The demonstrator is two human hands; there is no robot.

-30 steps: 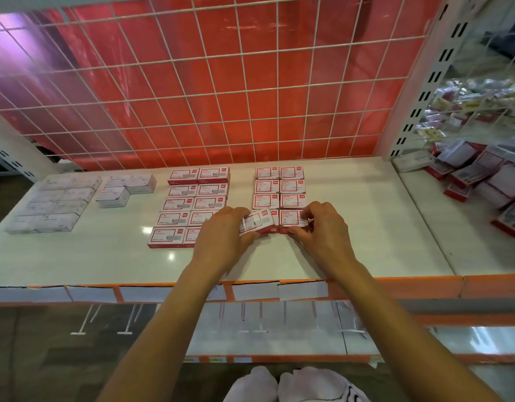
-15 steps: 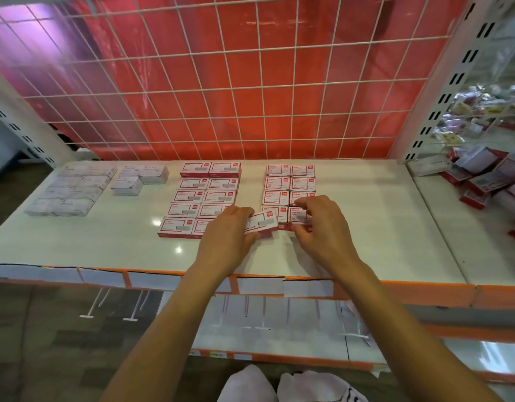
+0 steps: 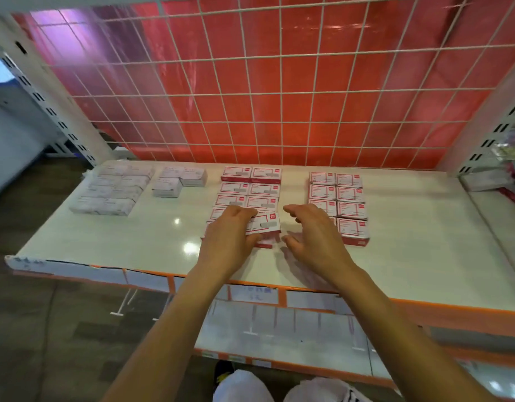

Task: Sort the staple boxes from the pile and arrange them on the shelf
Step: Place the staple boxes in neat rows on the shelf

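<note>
Staple box gripped in left hand, right hand hovering just beside.

Held staple box now over middle block (right hand free)

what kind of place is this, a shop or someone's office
Probably a shop, perhaps its stationery aisle: a metal display shelf with paper label slips along its orange front edge, a wire grid back panel, and neat rows of identical staple boxes.
</note>
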